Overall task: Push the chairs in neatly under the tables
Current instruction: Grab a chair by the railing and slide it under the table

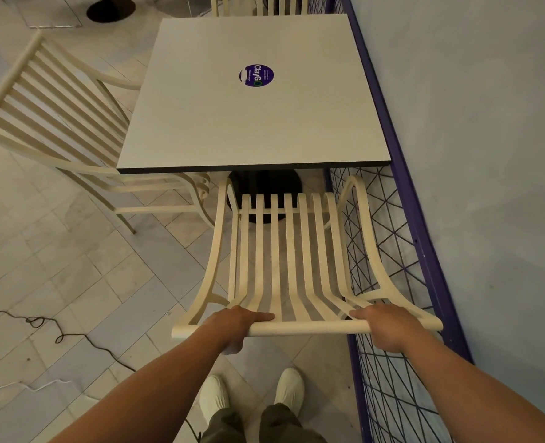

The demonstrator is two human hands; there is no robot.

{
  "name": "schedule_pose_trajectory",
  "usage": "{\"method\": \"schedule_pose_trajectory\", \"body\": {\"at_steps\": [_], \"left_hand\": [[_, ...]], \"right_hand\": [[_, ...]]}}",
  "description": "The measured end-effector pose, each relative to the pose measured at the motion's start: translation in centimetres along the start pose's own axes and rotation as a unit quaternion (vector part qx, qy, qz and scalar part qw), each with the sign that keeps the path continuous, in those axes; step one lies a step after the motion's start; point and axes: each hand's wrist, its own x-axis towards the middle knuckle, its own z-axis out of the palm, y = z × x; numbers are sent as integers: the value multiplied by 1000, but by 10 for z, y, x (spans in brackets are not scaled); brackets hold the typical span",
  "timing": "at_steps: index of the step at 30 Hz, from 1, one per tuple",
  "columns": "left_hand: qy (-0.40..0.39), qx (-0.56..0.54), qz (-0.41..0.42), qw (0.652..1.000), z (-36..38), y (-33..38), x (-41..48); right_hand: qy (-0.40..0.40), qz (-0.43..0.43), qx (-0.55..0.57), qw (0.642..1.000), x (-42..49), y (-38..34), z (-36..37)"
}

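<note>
Slatted chair (284,251) at 6 o'clock of the tabletop (248,100), both hands gripping its top rail.

Its front legs are hidden under the tabletop; left hand (236,324) and right hand (383,327) each hold a closed grip (fingers over, knuckles up), arms outstretched.

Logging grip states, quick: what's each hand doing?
Left hand: closed on the chair's top rail.
Right hand: closed on the same rail.

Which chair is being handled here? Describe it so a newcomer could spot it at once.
Find the square white table with the round purple sticker. The chair stands at its near edge, beside the purple wire fence. Unlike the chair on the left, both hands grip its top rail.
</note>
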Motion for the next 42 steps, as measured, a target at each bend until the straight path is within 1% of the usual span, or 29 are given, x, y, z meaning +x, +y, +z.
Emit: {"method": "schedule_pose_trajectory", "body": {"at_steps": [8, 19, 27, 36, 42], "left_hand": [[11, 0, 3, 1000, -10, -2, 7], [-2, -3, 4, 1000, -32, -6, 21], [-9, -6, 18, 1000, -38, -16, 20], [-5, -11, 4, 1000, -37, -9, 19], [-17, -7, -1, 1000, -35, -4, 13]], "right_hand": [[18, -14, -4, 1000, 12, 5, -11], [16, -17, -5, 1000, 31, 9, -31], [22, -26, -25, 999, 32, 1, -28], [25, -23, -16, 999, 32, 5, -24], [26, -19, -11, 999, 29, 6, -22]]}}
